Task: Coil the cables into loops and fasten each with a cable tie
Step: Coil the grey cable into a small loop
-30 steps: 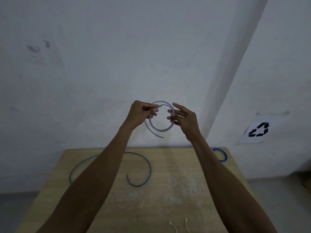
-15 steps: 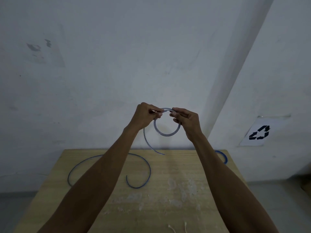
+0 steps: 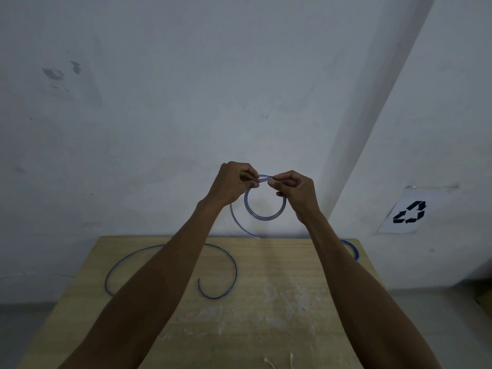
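- both hands were up in the air over the far edge of the tabletop (image 3: 266,315), w/ the wall (image 3: 186,102) behind them
- left hand (image 3: 234,182): fingers curled in, thumb + fingertips pinching the top-left of the clear-blue cable (image 3: 265,217), so closed tight on it, no gap I could see
- right hand (image 3: 295,193): same deal, curled, pinching the top-right of the loop, fingertips nearly touching the left ones
- the cable was wound into a round loop, looked like 2 turns or so, couldn't count for sure
- the loop hung straight below the two pinch pts, between the wrists, not touching the tabletop
- its loose tail (image 3: 237,222) came out from under the left hand, curved down and to the right, and ended abt level w/ the far edge
- a 2nd blue cable (image 3: 235,272) lay uncoiled on the far-left part of the tabletop in a big open hook shape, partly hidden by the left forearm
- a small blue coil (image 3: 352,249) sat at the far-right corner, half behind the right forearm, couldn't tell if it was tied
- two white cable ties (image 3: 269,363) lay at the near edge, only their tips in view
- a recycling sign (image 3: 410,213) was stuck on the side wall, off to the right
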The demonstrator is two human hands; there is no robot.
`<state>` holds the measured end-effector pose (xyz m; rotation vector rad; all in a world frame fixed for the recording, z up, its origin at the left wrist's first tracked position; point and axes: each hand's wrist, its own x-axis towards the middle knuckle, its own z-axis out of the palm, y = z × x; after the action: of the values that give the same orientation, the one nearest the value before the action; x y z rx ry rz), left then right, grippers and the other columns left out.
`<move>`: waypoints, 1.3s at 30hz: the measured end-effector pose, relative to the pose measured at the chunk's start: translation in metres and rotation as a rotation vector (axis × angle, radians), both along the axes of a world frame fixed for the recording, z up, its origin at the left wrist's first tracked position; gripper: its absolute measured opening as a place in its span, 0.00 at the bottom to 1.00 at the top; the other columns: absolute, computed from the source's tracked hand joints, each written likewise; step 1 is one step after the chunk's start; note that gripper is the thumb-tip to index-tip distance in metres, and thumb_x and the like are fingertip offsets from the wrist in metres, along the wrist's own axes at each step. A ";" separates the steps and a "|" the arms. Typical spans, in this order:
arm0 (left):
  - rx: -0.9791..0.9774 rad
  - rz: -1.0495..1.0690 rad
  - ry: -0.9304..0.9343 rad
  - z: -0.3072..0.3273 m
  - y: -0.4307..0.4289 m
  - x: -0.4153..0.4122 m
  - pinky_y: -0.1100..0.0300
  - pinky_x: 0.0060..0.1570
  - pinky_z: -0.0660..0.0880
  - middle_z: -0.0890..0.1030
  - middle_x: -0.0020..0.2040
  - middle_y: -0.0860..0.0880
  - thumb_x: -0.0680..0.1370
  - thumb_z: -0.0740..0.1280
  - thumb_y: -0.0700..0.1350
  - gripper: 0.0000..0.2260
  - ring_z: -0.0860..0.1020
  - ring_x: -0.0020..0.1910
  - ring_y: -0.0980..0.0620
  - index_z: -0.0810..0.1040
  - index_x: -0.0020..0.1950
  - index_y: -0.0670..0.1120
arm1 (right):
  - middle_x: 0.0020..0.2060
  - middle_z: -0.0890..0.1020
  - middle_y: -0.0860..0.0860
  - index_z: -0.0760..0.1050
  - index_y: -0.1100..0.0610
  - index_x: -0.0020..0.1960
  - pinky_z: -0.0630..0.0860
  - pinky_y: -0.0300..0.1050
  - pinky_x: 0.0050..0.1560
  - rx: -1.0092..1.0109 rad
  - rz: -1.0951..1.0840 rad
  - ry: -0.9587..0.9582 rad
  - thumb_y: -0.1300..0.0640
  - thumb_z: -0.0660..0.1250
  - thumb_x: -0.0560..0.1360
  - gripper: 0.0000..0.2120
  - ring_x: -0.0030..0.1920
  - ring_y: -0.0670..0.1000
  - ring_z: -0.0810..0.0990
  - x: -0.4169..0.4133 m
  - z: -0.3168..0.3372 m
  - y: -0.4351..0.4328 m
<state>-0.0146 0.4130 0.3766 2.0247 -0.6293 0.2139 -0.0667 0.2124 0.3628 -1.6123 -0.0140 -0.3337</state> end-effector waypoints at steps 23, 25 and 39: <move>0.170 0.052 -0.358 -0.005 -0.012 -0.003 0.69 0.54 0.71 0.78 0.69 0.53 0.69 0.82 0.49 0.07 0.70 0.71 0.56 0.88 0.45 0.53 | 0.42 0.87 0.63 0.79 0.66 0.44 0.83 0.49 0.53 0.004 0.018 0.010 0.69 0.81 0.66 0.12 0.43 0.56 0.87 -0.005 0.000 -0.015; 0.131 -0.072 -0.157 -0.001 -0.011 -0.003 0.58 0.65 0.75 0.82 0.65 0.50 0.71 0.80 0.43 0.07 0.76 0.69 0.54 0.86 0.47 0.48 | 0.42 0.87 0.63 0.78 0.70 0.45 0.82 0.47 0.52 0.010 0.027 0.020 0.69 0.80 0.67 0.13 0.43 0.56 0.87 -0.006 0.000 -0.016; -0.244 -0.217 0.314 0.003 0.000 -0.013 0.52 0.47 0.84 0.87 0.42 0.39 0.72 0.79 0.35 0.10 0.87 0.44 0.41 0.86 0.53 0.38 | 0.44 0.86 0.63 0.79 0.72 0.52 0.83 0.41 0.49 0.226 0.135 0.079 0.68 0.75 0.74 0.10 0.43 0.58 0.87 -0.006 0.004 -0.013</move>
<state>-0.0277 0.4131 0.3792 1.6940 -0.5863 -0.1487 -0.0728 0.1989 0.3669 -1.3916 -0.0241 -0.1604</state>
